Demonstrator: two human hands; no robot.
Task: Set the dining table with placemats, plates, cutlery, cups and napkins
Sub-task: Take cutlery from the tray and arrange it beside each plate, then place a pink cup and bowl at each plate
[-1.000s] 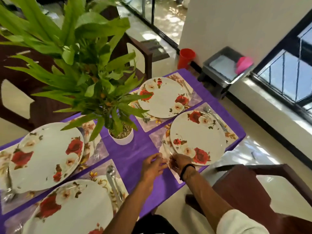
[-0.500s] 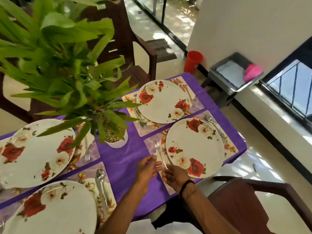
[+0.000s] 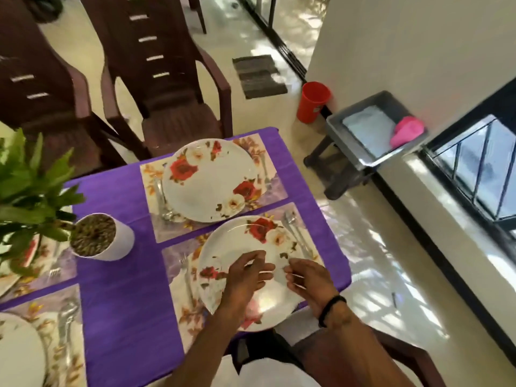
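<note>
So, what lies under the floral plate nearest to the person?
A floral placemat lies under the nearest plate, on the purple tablecloth. A fork lies left of it. The plate hides the mat's middle.

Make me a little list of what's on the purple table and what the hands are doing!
near plate: on a flowery mat, fork on one side, more cutlery on the other
far plate: on its own mat
plant pot: white, on the purple cloth
left hand: empty, over the near plate
right hand: empty, over the near plate
cups on table: none seen
</note>
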